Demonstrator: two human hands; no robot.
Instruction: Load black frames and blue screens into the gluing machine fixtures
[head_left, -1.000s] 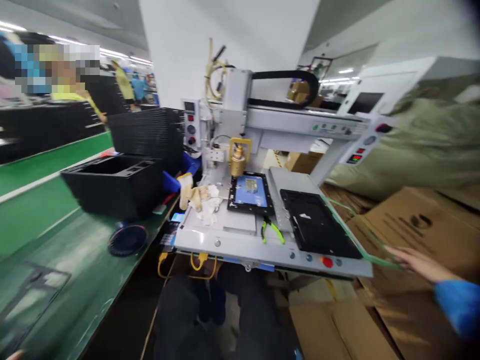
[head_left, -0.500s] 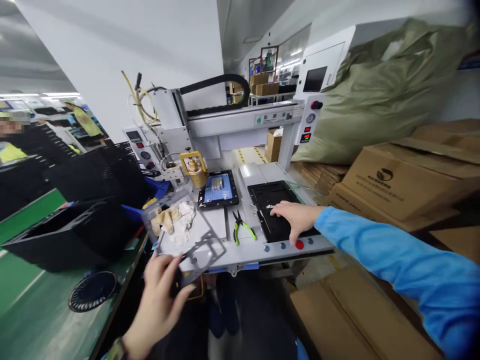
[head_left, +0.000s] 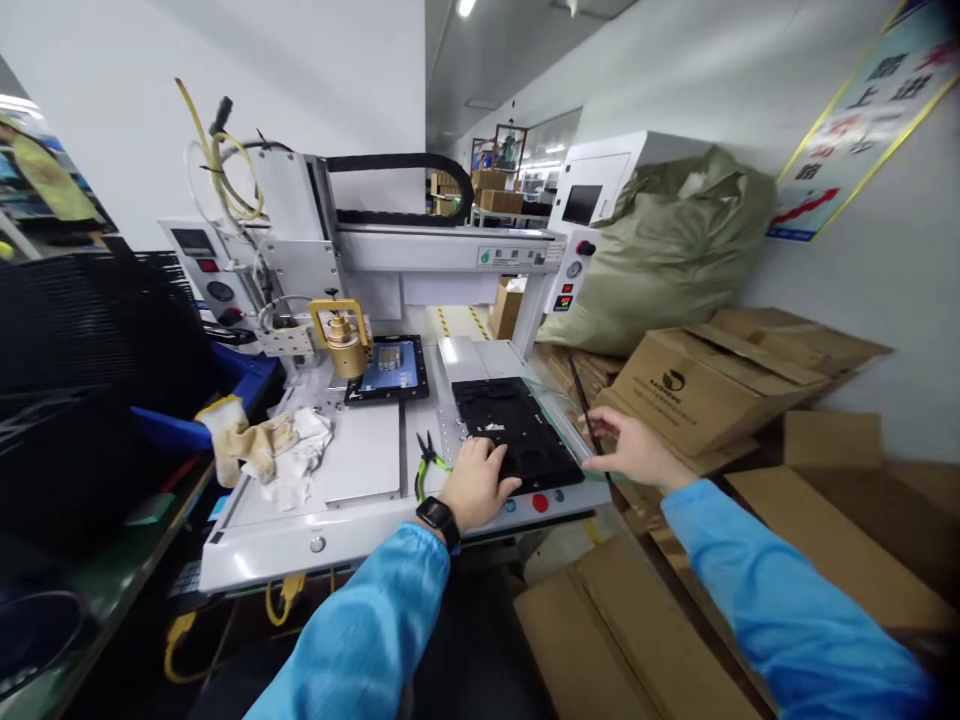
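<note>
Pliers (head_left: 429,462) beside left hand (head_left: 474,482) — boxes (head_left: 694,385) right.

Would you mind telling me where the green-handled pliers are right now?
In the head view the pliers lie on the machine bed, just left of the left hand and the black tray.

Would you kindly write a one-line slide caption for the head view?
Left hand rests on a black tray on the machine bed; right hand holds a clear sheet beside it.

Pliers (head_left: 429,462) lie left of fixture (head_left: 517,430); boxes (head_left: 705,380) right.
</note>
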